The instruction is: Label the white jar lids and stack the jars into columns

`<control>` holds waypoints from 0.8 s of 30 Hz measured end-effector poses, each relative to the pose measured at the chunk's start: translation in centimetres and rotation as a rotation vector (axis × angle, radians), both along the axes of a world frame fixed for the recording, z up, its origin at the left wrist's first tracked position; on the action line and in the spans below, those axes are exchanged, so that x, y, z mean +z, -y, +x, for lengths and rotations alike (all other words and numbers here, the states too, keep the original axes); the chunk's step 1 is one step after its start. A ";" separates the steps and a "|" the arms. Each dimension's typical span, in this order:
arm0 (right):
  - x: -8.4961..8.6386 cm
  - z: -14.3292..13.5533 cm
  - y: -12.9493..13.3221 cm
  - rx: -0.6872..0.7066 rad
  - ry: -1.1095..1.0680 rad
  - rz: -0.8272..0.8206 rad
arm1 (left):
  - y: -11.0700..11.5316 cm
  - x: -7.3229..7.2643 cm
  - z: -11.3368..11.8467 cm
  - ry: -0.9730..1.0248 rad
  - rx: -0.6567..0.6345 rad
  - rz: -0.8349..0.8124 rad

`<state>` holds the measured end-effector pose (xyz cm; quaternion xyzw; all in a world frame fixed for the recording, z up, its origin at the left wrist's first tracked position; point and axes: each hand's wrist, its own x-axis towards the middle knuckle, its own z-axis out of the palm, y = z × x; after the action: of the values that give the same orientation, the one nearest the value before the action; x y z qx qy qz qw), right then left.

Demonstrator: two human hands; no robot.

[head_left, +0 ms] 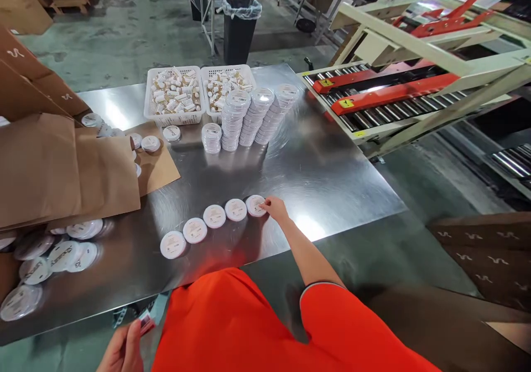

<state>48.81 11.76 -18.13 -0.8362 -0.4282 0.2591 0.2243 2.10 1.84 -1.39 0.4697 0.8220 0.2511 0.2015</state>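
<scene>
**Head view: right hand on end tin of a five-tin row**

Head camera showed the right hand (274,208) stretched out over the steel table (332,184), fingertips resting on the rim of the round tin (255,205) at the 3 o'clock end of the row of tins (214,216). Fingers were spread loosely on it, not clamped – contact only, no lift visible. The row held five white-lidded tins running from 8 o'clock up toward 3 o'clock, each just beside the next.

Left hand (124,350) sat low at 7 o'clock, below the table edge, fingers closed around a small pink-and-dark item (146,323); what it was I couldn't tell.

Handling, as a judgement: the tin looked flat, stiff and light, with a smooth lid on polished steel – it would likely slide easily under a fingertip push. Pinching across the rim at opposite edges looked like the best hold; pressing on the lid centre risked skating it into its neighbour. Not fragile by appearance.

Around it: stacks of tins (249,117) leaning at 12 o'clock, two white baskets (199,92) of small bottles behind them, a brown paper bag (62,167) at 9 o'clock with loose tins (50,256) spilling below it, a roller conveyor (373,101) at 2 o'clock.
</scene>
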 end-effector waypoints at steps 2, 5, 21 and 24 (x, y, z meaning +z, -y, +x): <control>-0.2 -0.2 0.1 -0.053 0.001 0.002 | 0.0 -0.1 0.0 -0.015 -0.008 0.002; -0.1 -0.2 0.2 -0.106 -0.010 0.011 | 0.1 -0.4 -0.3 -0.037 -0.017 -0.013; 14.8 -26.9 2.9 0.678 -1.140 0.170 | -3.2 2.7 3.4 0.131 -0.266 0.055; 16.7 -30.2 4.1 0.589 -1.242 0.116 | -2.9 2.0 3.2 0.253 -0.250 0.105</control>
<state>18.65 7.71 -1.48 -0.3681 -0.4430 0.7171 0.3925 5.34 4.70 0.64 0.5429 0.7110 0.3238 0.3081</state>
